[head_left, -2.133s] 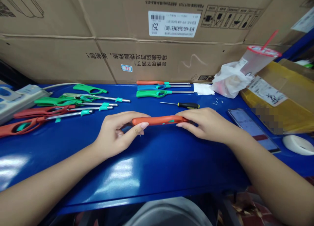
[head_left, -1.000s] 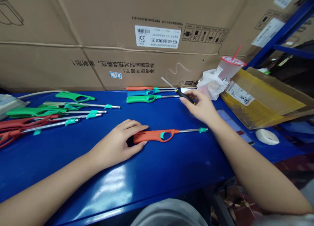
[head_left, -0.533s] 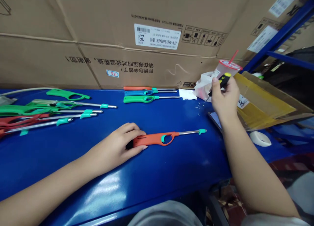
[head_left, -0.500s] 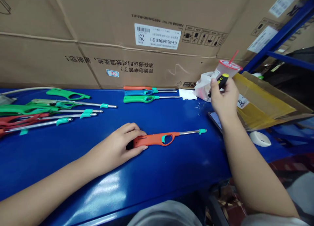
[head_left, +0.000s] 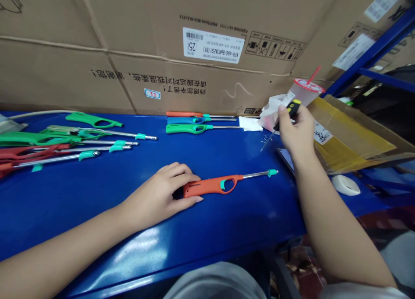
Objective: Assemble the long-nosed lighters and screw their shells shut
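Note:
An orange long-neck gas lighter (head_left: 207,186) lies on the blue table (head_left: 227,238), its metal nozzle pointing right with a teal clip near the tip. My left hand (head_left: 168,191) is closed around the butt end of its handle, thumb and fingers on either side. In my right hand (head_left: 296,126) is a screwdriver (head_left: 294,108) with a black and yellow handle. Its thin shaft slants down to the left, the tip beside several small pale pins (head_left: 266,139) on the table. Whether the tip touches them I cannot tell.
Several green and red lighters (head_left: 61,139) lie at the left. Three more lighters (head_left: 188,128) lie in a row by the cardboard box (head_left: 129,22). Tissue (head_left: 250,124), a lidded cup (head_left: 308,89), a phone (head_left: 286,158), a yellow-taped cardboard piece (head_left: 350,135) and a white oval object (head_left: 346,185) are around the right.
The screwdriver's tip has moved slightly down and left beside the pins. My left hand keeps its hold on the orange lighter. The whole view has shifted a little.

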`<action>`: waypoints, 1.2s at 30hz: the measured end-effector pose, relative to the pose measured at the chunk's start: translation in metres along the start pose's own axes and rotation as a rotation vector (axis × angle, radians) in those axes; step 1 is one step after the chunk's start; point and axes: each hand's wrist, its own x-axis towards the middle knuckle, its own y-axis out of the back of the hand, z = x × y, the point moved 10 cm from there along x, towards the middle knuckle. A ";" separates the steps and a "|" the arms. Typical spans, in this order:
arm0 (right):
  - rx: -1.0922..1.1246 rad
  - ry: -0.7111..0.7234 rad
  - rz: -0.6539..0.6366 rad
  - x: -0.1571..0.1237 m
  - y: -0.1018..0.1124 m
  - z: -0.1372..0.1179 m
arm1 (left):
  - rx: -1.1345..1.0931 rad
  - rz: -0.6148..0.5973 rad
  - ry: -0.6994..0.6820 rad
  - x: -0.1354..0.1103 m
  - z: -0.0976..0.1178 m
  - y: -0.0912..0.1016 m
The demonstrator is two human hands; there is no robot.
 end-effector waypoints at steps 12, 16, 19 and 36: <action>0.670 -0.361 -0.430 -0.067 -0.074 -0.104 | -0.079 0.138 0.031 -0.007 0.010 0.012; 0.767 -0.451 -0.524 -0.090 -0.101 -0.113 | -0.099 0.289 -0.001 -0.013 0.017 0.033; 0.825 -0.544 -0.548 -0.105 -0.118 -0.099 | -0.071 0.355 -0.098 -0.015 0.026 0.042; 0.891 -0.636 -0.488 -0.119 -0.122 -0.074 | -0.108 0.407 -0.052 -0.010 0.020 0.044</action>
